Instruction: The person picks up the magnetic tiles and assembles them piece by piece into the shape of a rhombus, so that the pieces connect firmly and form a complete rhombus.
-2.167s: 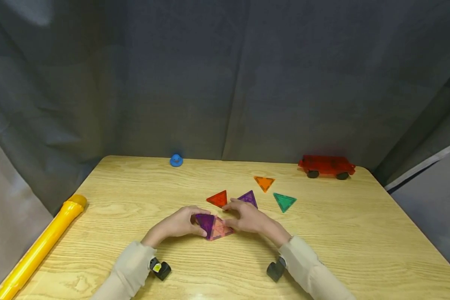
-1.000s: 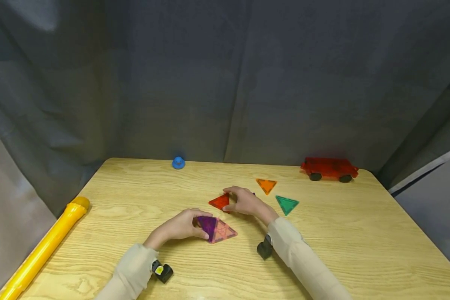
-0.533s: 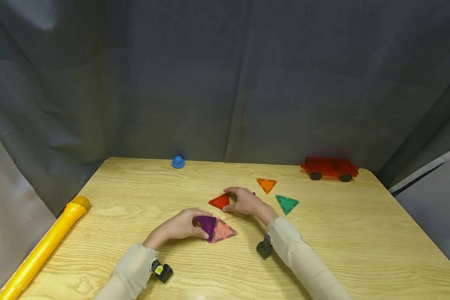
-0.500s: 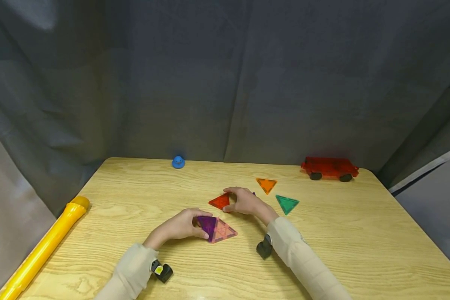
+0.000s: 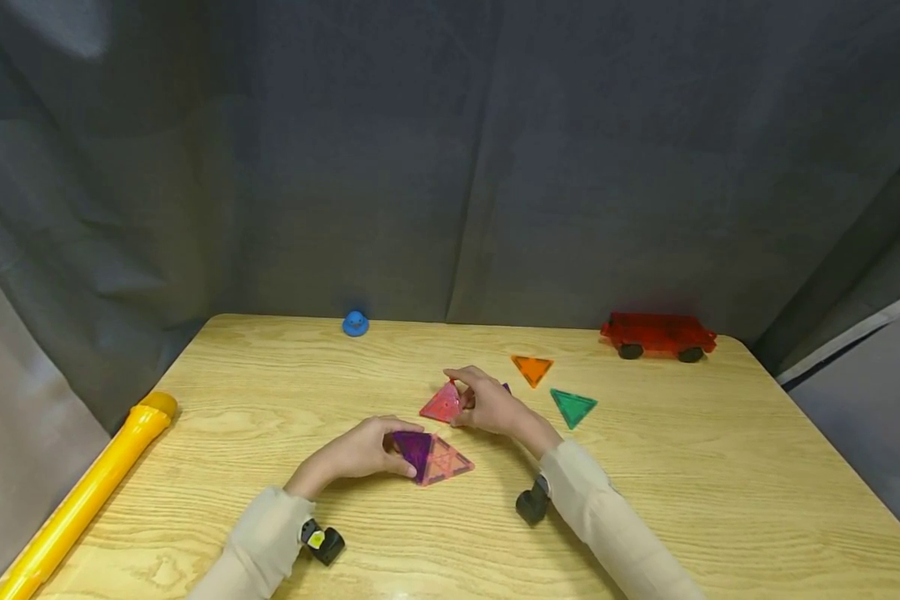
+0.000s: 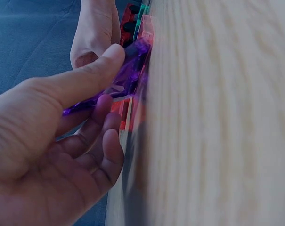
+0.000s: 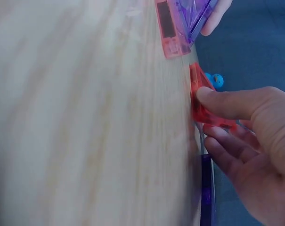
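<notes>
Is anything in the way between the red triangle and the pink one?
Nothing visible is: only a strip of table shows between the red triangle, which the right hand grips by its right side, and the pink triangle.

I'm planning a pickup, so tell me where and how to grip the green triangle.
Probably pinch the green triangle between its far edge and the corner pointing toward the person, coming from above and the right: it appears to lie flat, and the orange triangle lies beyond its left side.

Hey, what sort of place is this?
Probably a tabletop play or filming setup: dark drapes hang behind a wood-grain table with colorful triangular tiles lying on it.
</notes>
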A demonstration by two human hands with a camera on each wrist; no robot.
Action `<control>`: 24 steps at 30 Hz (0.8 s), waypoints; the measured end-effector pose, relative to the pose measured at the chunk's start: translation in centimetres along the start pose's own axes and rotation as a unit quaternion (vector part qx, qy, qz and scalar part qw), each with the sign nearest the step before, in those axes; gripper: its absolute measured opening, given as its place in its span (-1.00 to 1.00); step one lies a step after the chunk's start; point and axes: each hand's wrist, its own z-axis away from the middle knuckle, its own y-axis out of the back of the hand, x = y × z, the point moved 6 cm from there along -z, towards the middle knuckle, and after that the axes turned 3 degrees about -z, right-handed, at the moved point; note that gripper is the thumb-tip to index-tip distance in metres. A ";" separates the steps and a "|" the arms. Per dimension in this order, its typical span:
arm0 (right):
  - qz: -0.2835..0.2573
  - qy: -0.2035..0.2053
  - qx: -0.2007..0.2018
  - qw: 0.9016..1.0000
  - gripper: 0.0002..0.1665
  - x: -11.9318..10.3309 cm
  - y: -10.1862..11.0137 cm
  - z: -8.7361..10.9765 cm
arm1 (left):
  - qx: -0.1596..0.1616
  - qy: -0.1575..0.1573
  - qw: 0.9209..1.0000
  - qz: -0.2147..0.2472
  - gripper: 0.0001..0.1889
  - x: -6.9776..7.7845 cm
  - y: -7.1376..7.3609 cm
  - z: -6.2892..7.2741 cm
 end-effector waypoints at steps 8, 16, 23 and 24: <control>-0.003 -0.009 0.006 1.000 -0.19 0.1 0.0 0.1 | 0.000 -0.002 1.000 0.005 -0.38 0.0 0.0 0.0; -0.015 0.008 0.006 1.000 -0.39 -0.2 0.2 0.8 | 0.001 0.012 1.000 0.004 -0.38 -0.2 -0.1 0.0; -0.044 0.028 0.015 0.999 -0.50 -0.5 0.4 1.8 | 0.003 0.000 1.000 0.004 -0.37 0.1 0.0 0.0; -0.052 0.027 0.019 0.998 -0.52 -0.5 0.5 2.0 | 0.003 -0.002 1.000 0.003 -0.37 0.1 0.0 0.0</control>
